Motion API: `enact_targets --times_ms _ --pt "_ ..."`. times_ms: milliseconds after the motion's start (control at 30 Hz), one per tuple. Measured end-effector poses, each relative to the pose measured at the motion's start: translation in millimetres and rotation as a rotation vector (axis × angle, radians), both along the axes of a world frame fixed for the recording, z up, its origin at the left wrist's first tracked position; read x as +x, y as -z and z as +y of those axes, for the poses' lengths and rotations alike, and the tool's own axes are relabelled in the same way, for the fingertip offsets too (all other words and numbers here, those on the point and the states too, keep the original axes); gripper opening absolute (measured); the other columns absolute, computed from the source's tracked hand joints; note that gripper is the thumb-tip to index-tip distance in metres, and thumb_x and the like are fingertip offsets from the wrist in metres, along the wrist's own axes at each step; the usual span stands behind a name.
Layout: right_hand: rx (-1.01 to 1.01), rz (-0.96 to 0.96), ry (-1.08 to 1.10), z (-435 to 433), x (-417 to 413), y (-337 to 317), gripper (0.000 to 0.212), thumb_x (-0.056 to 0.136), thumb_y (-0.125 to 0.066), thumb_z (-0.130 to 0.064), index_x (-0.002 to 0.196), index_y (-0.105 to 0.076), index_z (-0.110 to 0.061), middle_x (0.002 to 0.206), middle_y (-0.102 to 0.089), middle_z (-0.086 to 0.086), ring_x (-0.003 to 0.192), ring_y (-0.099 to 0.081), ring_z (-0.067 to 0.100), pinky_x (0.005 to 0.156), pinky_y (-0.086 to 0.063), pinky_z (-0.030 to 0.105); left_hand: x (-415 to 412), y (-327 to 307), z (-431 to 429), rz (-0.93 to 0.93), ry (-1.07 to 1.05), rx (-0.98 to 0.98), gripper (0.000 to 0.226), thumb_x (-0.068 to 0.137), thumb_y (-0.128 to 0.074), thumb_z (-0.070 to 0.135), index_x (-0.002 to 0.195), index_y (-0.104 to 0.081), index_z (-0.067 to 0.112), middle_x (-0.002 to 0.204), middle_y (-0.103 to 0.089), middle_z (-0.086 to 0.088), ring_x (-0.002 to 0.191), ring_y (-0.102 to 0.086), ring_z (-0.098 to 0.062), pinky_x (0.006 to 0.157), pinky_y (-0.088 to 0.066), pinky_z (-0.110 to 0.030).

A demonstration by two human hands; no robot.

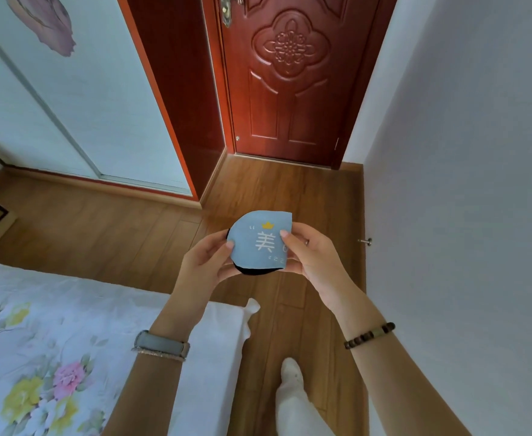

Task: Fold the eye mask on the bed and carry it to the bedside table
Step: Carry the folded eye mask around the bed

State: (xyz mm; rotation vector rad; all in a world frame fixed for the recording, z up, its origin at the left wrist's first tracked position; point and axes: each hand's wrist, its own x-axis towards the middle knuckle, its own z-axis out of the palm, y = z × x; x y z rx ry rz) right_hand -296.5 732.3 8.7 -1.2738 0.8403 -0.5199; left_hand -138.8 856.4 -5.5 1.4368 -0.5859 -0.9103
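Observation:
The eye mask (260, 239) is light blue with a white character and a small yellow crown, black on its underside. It is folded in half and held up in the air above the wooden floor. My left hand (206, 261) pinches its left edge, thumb on top. My right hand (310, 251) grips its right edge, thumb over the print. The bed (53, 341), with a white floral sheet, lies at the lower left, below my left forearm. No bedside table is clearly in view.
A dark red carved door (289, 77) stands shut straight ahead. A sliding wardrobe (69, 105) fills the left wall, a white wall (462, 184) with a door stop the right. A strip of wooden floor (274, 190) runs between bed and wall; my leg (293, 398) shows below.

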Motion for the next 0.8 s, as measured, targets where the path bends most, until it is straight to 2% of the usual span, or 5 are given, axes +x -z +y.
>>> enact_targets --times_ms 167,300,433,533,800 --pt "0.017 0.016 -0.055 -77.9 26.7 -1.5 0.027 0.096 -0.061 -0.022 0.123 -0.061 -0.016 0.113 -0.072 0.001 0.096 -0.074 0.009 0.071 -0.062 0.026 21.3 5.4 -69.9 0.052 -0.078 0.003 0.033 0.091 -0.061 0.021 0.122 -0.063 0.01 0.112 -0.074 -0.006 0.102 -0.073 -0.02 0.076 -0.062 -0.03" --pt "-0.004 0.027 -0.117 -127.5 50.6 -8.2 0.027 0.096 -0.061 -0.023 0.122 -0.06 -0.017 0.112 -0.071 -0.001 0.095 -0.073 0.006 0.069 -0.061 0.024 40.4 4.2 -114.3 0.065 -0.131 -0.02 0.031 0.09 -0.061 0.019 0.119 -0.064 0.008 0.109 -0.074 -0.005 0.098 -0.074 -0.021 0.072 -0.062 -0.028" --pt "-0.008 0.034 -0.151 -161.3 77.0 -9.1 0.033 0.097 -0.06 -0.023 0.128 -0.059 -0.013 0.118 -0.07 0.005 0.103 -0.072 0.013 0.076 -0.063 0.031 63.1 4.0 -144.2 0.073 -0.166 -0.029 0.022 0.093 -0.059 0.015 0.114 -0.065 0.013 0.103 -0.076 0.0 0.094 -0.075 -0.018 0.066 -0.061 -0.024" --pt "0.009 0.021 -0.184 -182.4 99.9 -6.6 0.036 0.097 -0.06 -0.023 0.13 -0.058 -0.011 0.121 -0.07 0.008 0.107 -0.071 0.017 0.077 -0.062 0.032 83.2 5.2 -161.5 0.076 -0.2 -0.041 0.029 0.09 -0.061 0.018 0.117 -0.064 0.009 0.106 -0.076 -0.005 0.094 -0.075 -0.02 0.067 -0.061 -0.025" --pt "0.034 0.004 -0.286 -231.4 192.2 6.1 0.036 0.095 -0.063 -0.026 0.129 -0.061 -0.014 0.12 -0.07 0.007 0.105 -0.071 0.017 0.075 -0.062 0.033 157.8 18.1 -194.5 0.111 -0.318 -0.073 0.02 0.094 -0.059 0.014 0.112 -0.065 0.011 0.098 -0.078 -0.003 0.088 -0.076 -0.019 0.067 -0.061 -0.025"
